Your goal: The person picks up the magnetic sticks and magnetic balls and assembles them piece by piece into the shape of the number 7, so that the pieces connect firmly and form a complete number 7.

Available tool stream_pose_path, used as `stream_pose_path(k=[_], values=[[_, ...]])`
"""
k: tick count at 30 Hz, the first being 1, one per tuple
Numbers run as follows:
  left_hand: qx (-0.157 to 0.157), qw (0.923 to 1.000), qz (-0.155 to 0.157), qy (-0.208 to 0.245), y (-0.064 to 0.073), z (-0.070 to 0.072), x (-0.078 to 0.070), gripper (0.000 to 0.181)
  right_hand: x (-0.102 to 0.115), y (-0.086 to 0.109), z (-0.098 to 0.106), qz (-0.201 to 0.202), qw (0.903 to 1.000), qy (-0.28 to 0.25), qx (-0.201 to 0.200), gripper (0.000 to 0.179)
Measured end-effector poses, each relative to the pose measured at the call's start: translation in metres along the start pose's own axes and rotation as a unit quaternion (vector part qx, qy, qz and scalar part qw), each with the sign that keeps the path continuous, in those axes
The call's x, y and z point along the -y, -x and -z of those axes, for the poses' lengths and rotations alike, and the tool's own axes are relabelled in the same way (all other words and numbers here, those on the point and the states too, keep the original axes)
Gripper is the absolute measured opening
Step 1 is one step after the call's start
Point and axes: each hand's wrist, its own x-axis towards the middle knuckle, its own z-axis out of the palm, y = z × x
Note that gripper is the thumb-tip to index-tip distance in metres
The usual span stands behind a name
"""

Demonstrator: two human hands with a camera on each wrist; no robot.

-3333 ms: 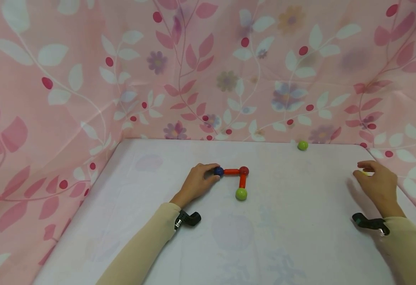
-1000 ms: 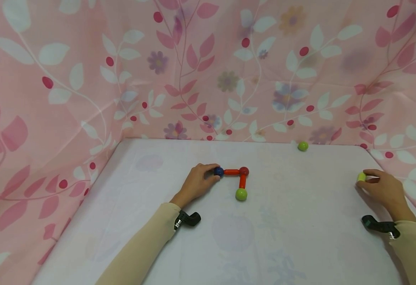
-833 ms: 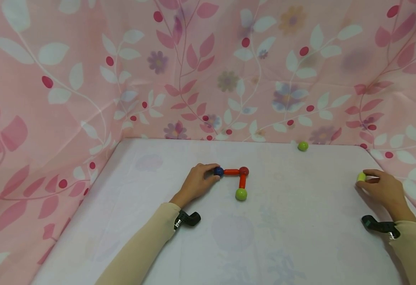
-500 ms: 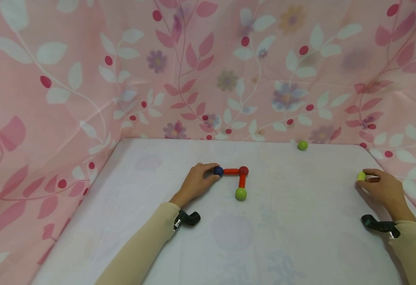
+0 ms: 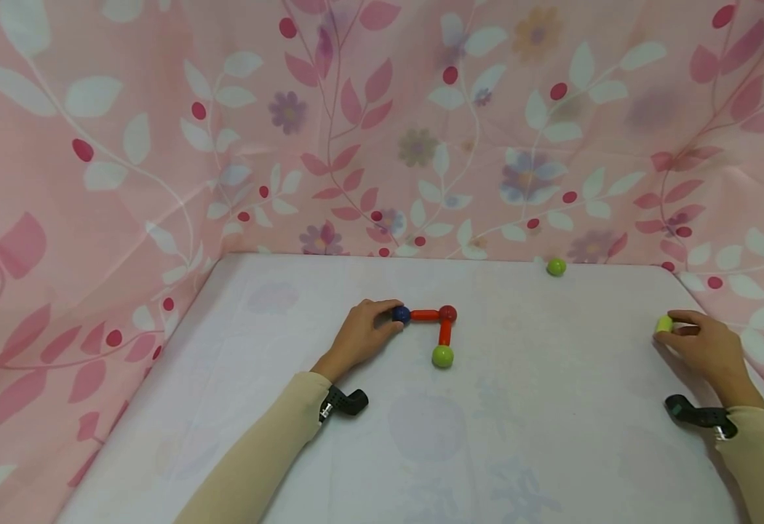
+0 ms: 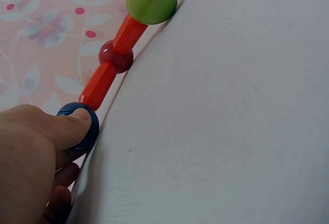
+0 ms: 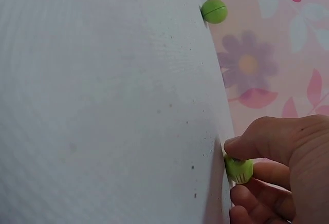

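Note:
My left hand (image 5: 364, 336) pinches a dark blue ball (image 6: 92, 129) between thumb and fingers. From that ball a red rod (image 5: 425, 315) runs right to a dark red ball (image 5: 447, 314). A second red rod (image 5: 444, 333) leads from there toward me and ends at a green ball (image 5: 443, 356), so the joined pieces form a corner on the white table. Over at the right side, my right hand (image 5: 709, 353) pinches a short yellow-green rod (image 7: 239, 170) close over the table, its fingers partly hiding the piece.
A loose green ball (image 5: 556, 267) sits at the table's back edge, right of centre. The white-covered table (image 5: 552, 437) meets a pink floral curtain (image 5: 421, 131) behind and at both sides. A black wrist camera (image 5: 349, 402) projects from the left sleeve.
Since the oldest frame my right hand has come slightly nearer and to the right, and the yellow-green rod now shows between its fingers. The left hand and the joined pieces have stayed put.

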Motion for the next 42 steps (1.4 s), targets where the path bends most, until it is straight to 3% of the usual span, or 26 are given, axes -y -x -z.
stream_pose_path(k=[25, 42], values=[[-0.001, 1.0000, 0.000, 0.005, 0.0006, 0.0018, -0.0030, 0.042, 0.0035, 0.0039, -0.0014, -0.036, 0.9990, -0.027, -0.004, 0.080], [-0.001, 1.0000, 0.004, 0.007, 0.0012, 0.0011, -0.0023, 0.042, 0.0056, 0.0054, -0.0012, -0.035, 0.9991, -0.023, -0.006, 0.081]])
